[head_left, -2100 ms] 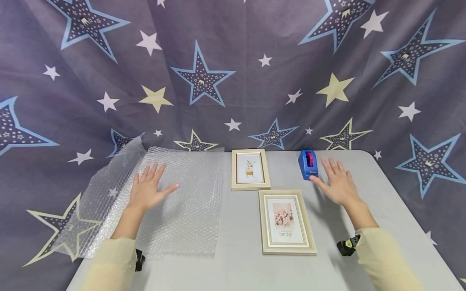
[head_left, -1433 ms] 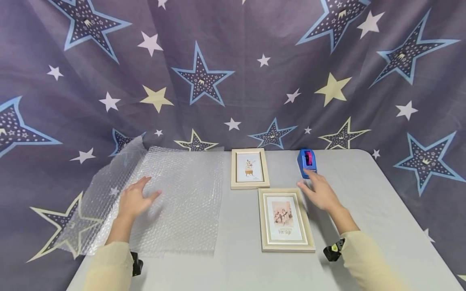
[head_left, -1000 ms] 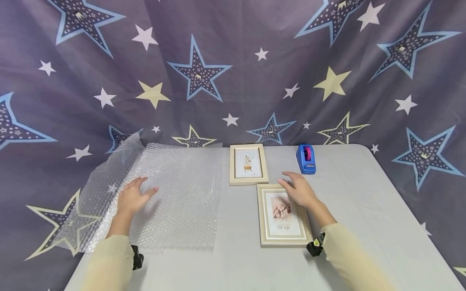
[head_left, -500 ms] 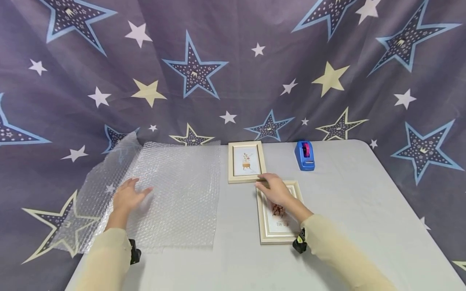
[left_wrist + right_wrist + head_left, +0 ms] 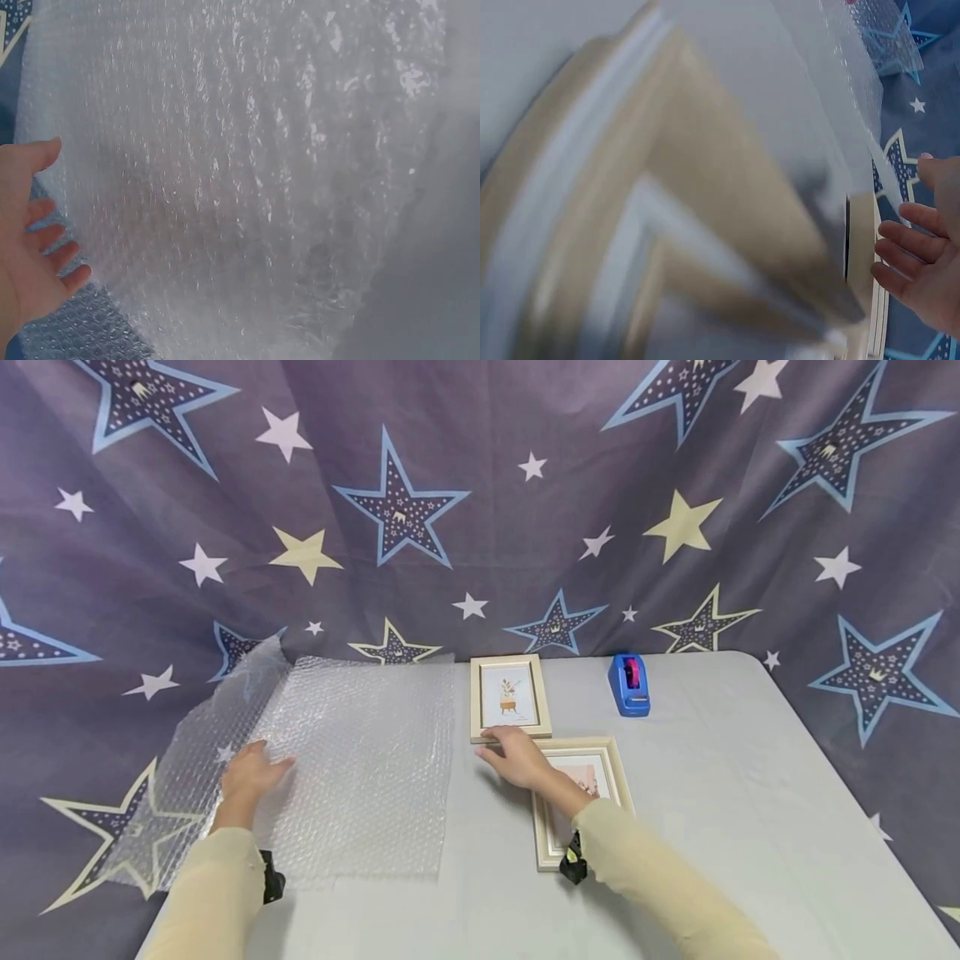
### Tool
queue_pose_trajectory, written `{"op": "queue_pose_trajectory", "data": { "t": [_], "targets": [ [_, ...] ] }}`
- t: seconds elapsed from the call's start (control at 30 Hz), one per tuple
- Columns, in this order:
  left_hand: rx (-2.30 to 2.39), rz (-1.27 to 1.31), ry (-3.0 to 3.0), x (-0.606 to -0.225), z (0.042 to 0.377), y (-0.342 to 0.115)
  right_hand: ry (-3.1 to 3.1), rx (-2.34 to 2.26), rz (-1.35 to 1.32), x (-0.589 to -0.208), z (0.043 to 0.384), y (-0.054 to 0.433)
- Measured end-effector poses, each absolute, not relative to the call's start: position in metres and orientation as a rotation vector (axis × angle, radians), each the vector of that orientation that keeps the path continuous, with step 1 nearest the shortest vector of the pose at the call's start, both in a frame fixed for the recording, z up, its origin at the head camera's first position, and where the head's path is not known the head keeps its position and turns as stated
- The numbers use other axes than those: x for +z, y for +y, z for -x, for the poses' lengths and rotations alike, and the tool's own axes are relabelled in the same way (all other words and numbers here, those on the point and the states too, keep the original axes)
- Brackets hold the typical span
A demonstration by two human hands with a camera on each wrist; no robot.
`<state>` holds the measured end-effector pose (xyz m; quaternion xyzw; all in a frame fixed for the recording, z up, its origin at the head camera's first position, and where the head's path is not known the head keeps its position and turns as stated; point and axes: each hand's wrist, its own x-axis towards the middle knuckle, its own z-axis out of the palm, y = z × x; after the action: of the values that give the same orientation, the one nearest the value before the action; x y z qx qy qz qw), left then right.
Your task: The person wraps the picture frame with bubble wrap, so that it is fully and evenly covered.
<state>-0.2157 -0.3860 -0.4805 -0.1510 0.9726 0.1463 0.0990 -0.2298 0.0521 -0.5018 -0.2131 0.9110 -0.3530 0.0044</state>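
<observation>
A clear sheet of bubble wrap (image 5: 360, 777) covers the left part of the table, its far left portion hanging past the edge. My left hand (image 5: 249, 777) hovers over its left side, fingers relaxed, holding nothing; the left wrist view shows the hand (image 5: 34, 247) with spread fingers. My right hand (image 5: 517, 758) reaches leftward, fingers loosely bent and empty, close to the near edge of the small picture frame (image 5: 510, 662) with a potted-plant print. Under my right forearm lies the larger cream picture frame (image 5: 617, 760), its flower print partly hidden; it fills the right wrist view.
A blue tape dispenser (image 5: 630, 689) with a pink core stands at the back right of the grey table (image 5: 720, 793). Behind the table hangs a dark star-patterned curtain (image 5: 495, 510). Black wrist cameras (image 5: 573, 860) stick out below both sleeves.
My right hand has swept left from beside the tape dispenser, across the larger frame, to the small frame's near edge. The left hand has drawn slightly left and nearer. The frames and wrap stay put.
</observation>
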Motion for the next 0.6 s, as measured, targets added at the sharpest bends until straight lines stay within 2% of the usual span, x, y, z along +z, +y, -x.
{"op": "queue_pose_trajectory", "data": {
  "t": [0.4, 0.6],
  "targets": [
    [0.503, 0.545, 2.826, -0.482, 0.213, -0.395, 2.714, -1.215, 0.700, -0.505, 0.230, 0.008],
    [0.587, 0.654, 2.859, -0.484, 0.216, -0.394, 2.605, -1.411, 0.455, -0.512, 0.233, -0.009]
  ]
}}
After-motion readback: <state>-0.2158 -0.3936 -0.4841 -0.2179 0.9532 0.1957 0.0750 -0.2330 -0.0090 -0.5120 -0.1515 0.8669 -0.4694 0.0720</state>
